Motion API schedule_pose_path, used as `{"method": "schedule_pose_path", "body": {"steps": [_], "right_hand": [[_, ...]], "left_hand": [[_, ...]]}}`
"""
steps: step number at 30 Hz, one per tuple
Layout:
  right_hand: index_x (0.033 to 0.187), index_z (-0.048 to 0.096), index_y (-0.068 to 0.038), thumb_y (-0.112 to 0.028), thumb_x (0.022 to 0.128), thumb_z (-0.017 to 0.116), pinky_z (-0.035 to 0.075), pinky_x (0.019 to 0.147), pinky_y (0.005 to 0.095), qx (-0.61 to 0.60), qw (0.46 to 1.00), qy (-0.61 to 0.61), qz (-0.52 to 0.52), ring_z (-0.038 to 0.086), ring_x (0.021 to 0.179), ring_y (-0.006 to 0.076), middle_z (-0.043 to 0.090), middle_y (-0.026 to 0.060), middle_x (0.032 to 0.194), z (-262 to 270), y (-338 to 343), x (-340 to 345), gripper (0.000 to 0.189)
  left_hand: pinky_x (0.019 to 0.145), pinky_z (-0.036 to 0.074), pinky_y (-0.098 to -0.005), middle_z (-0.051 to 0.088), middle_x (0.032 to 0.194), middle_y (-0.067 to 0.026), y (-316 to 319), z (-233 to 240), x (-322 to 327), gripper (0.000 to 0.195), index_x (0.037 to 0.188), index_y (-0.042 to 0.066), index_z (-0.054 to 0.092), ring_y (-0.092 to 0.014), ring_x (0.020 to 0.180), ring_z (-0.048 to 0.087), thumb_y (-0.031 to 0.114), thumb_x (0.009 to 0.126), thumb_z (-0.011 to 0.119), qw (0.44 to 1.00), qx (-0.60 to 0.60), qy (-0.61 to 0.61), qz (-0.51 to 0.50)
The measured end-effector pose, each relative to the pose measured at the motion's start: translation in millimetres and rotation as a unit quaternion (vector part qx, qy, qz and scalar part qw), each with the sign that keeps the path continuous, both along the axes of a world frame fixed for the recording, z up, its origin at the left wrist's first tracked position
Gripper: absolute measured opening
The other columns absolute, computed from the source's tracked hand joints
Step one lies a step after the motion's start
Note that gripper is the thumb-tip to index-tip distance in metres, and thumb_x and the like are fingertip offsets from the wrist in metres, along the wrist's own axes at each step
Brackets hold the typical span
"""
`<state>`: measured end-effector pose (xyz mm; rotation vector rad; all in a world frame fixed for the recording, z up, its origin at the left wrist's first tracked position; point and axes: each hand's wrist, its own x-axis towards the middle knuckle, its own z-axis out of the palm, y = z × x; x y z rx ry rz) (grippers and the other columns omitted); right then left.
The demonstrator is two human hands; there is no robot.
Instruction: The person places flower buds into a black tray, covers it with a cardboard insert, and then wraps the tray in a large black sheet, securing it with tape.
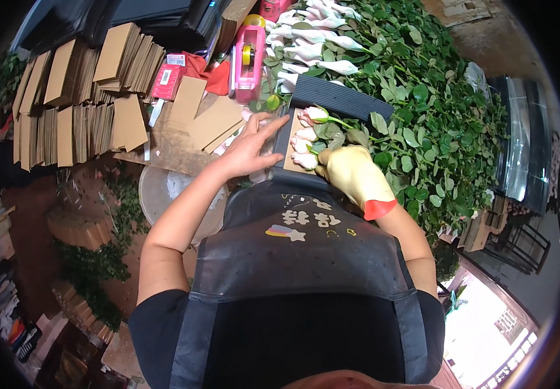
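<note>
Several pale pink roses (304, 145) lie side by side, heads to the left, on a cardboard piece (291, 163) over dark corrugated wrapping (343, 99). My left hand (253, 148) is bare, its fingers spread, with fingertips on the wrapping's left edge beside the rose heads. My right hand (353, 175), in a yellow rubber glove with a red cuff, is at the lowest rose, just below its head; its fingertips are partly hidden, so whether they grip the stem is unclear. Leafy rose stems (406, 126) spread out to the right of the wrapping.
Beyond the wrapping lie rose heads in white net sleeves (328, 41). A pink tape dispenser (249, 63) stands to their left, near loose cardboard pieces (216, 121) and stacked cardboard (78, 82). A round pale tub (151, 194) sits below the table edge. Dark sheets (168, 19) are piled at the back.
</note>
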<state>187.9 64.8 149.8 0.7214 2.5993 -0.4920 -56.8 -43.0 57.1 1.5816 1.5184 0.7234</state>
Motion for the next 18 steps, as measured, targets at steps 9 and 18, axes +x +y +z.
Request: {"method": "schedule_pose_path", "body": {"steps": [9, 18], "right_hand": [[0.096, 0.077, -0.007, -0.018, 0.094, 0.065, 0.058, 0.075, 0.0477, -0.054, 0.997, 0.014, 0.046, 0.075, 0.081, 0.0372, 0.076, 0.0200, 0.085, 10, 4, -2, 0.017], [0.100, 0.076, -0.010, -0.022, 0.093, 0.070, 0.058, 0.073, 0.0475, -0.078, 0.994, 0.002, 0.073, 0.076, 0.082, 0.0388, 0.076, 0.0181, 0.085, -3, 15, -3, 0.015]], "left_hand": [[0.120, 0.037, -0.0481, 0.028, 0.158, -0.0284, 18, -7, 2, 0.097, 0.164, 0.023, 0.036, -0.045, 0.148, 0.035, 0.031, 0.080, 0.086, 0.997, -0.041, -0.028, -0.067], [0.127, 0.025, -0.0535, 0.017, 0.160, -0.0366, 17, -14, 42, 0.121, 0.158, 0.006, 0.024, -0.054, 0.154, 0.019, 0.049, 0.070, 0.095, 1.000, -0.018, -0.005, 0.015]]}}
